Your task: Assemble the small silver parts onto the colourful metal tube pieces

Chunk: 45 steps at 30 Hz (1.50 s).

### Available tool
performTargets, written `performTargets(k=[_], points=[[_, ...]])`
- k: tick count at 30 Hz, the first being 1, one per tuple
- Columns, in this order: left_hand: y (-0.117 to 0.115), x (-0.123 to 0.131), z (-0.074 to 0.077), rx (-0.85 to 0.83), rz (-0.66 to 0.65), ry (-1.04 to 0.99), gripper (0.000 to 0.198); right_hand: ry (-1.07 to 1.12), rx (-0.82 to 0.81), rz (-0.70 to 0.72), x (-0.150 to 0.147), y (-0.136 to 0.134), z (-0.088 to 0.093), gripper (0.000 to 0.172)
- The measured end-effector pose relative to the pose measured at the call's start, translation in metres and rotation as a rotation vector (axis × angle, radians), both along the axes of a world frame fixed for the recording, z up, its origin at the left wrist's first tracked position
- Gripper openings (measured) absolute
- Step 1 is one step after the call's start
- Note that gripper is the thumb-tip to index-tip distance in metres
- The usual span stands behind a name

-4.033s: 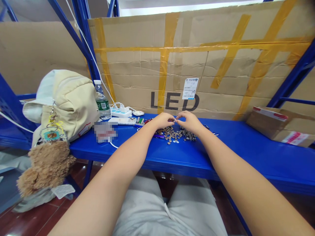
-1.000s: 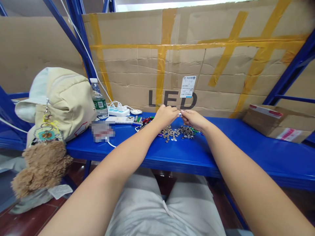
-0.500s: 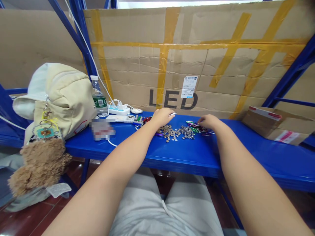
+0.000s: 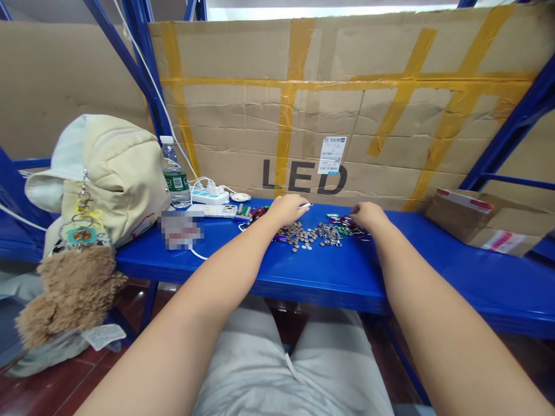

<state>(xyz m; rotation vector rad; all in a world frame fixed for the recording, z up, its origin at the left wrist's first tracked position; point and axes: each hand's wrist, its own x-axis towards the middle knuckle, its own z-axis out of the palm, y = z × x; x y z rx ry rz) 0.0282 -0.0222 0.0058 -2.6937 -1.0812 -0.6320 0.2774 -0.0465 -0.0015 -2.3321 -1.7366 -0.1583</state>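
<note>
My left hand [image 4: 287, 210] is closed in a pinch on a small silver piece whose tip sticks out to the right. Just below it, a pile of small round metal discs [image 4: 302, 237] lies on the blue shelf [image 4: 269, 263]. My right hand [image 4: 366, 217] rests with curled fingers on a heap of small coloured clips [image 4: 347, 224] to the right of the discs; I cannot make out whether it holds one. More coloured pieces [image 4: 255, 212] lie left of my left hand.
A cream bag [image 4: 108, 179] with a plush charm [image 4: 71, 294] hangs over the shelf's left end. Beside it stand a water bottle [image 4: 174, 173], a power strip [image 4: 209, 195] and a phone [image 4: 214, 211]. A taped cardboard wall [image 4: 347, 110] backs the shelf; a cardboard box [image 4: 485, 222] sits right.
A second ago both hands met above the pile, pinching a small piece together. Since then my right hand has moved right and down onto the coloured clips, while my left keeps the silver piece.
</note>
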Motion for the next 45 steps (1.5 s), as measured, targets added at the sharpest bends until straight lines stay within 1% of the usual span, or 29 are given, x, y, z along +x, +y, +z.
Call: performTargets(k=[2, 5, 9, 13, 15, 18, 21, 24, 27, 31, 34, 37, 39, 41, 43, 45], points=[[0.001, 0.000, 0.000, -0.015, -0.018, -0.001, 0.038, 0.004, -0.044, 0.016, 0.001, 0.001, -0.001, 0.029], [0.002, -0.001, -0.001, -0.027, -0.045, -0.009, 0.039, 0.020, -0.141, 0.106, -0.005, 0.001, -0.001, 0.028], [0.004, 0.000, -0.002, -0.023, -0.073, -0.008, 0.039, 0.006, -0.139, 0.128, -0.012, -0.003, 0.002, 0.035], [0.007, 0.000, -0.003, -0.013, -0.104, -0.006, 0.039, 0.037, -0.211, 0.124, -0.007, -0.012, 0.012, 0.027], [0.008, 0.000, -0.003, -0.008, -0.115, 0.001, 0.039, 0.052, -0.261, 0.173, -0.001, -0.019, 0.019, 0.024], [0.008, -0.001, -0.002, -0.008, -0.116, 0.014, 0.038, 0.092, -0.354, 0.285, 0.009, -0.027, 0.027, 0.024], [0.007, -0.002, -0.001, -0.004, -0.114, 0.019, 0.037, 0.113, -0.451, 0.331, 0.014, -0.031, 0.028, 0.023], [0.006, -0.002, 0.000, -0.004, -0.122, 0.030, 0.037, 0.087, -0.487, 0.298, 0.012, -0.032, 0.026, 0.021], [0.006, -0.001, -0.001, -0.008, -0.128, 0.044, 0.037, 0.056, -0.450, 0.269, 0.006, -0.033, 0.026, 0.020], [0.006, 0.000, -0.002, -0.011, -0.121, 0.049, 0.037, 0.036, -0.322, 0.227, 0.003, -0.034, 0.029, 0.024], [0.006, 0.000, -0.003, -0.024, -0.120, 0.049, 0.036, 0.058, -0.201, 0.185, 0.004, -0.033, 0.031, 0.023], [0.007, 0.000, -0.003, -0.033, -0.140, 0.030, 0.036, 0.127, -0.031, 0.145, 0.001, -0.033, 0.032, 0.021], [0.007, 0.001, -0.004, -0.041, -0.171, 0.000, 0.036, 0.314, 0.075, 0.196, -0.004, -0.032, 0.031, 0.020], [0.005, 0.004, -0.004, -0.059, -0.207, -0.041, 0.035, 0.599, 0.155, 0.311, -0.014, -0.032, 0.030, 0.018], [0.001, 0.008, -0.004, -0.095, -0.226, -0.085, 0.034, 0.854, 0.206, 0.410, -0.028, -0.032, 0.028, 0.014], [-0.004, 0.012, -0.004, -0.142, -0.219, -0.143, 0.033, 1.053, 0.225, 0.474, -0.042, -0.032, 0.027, 0.009]])
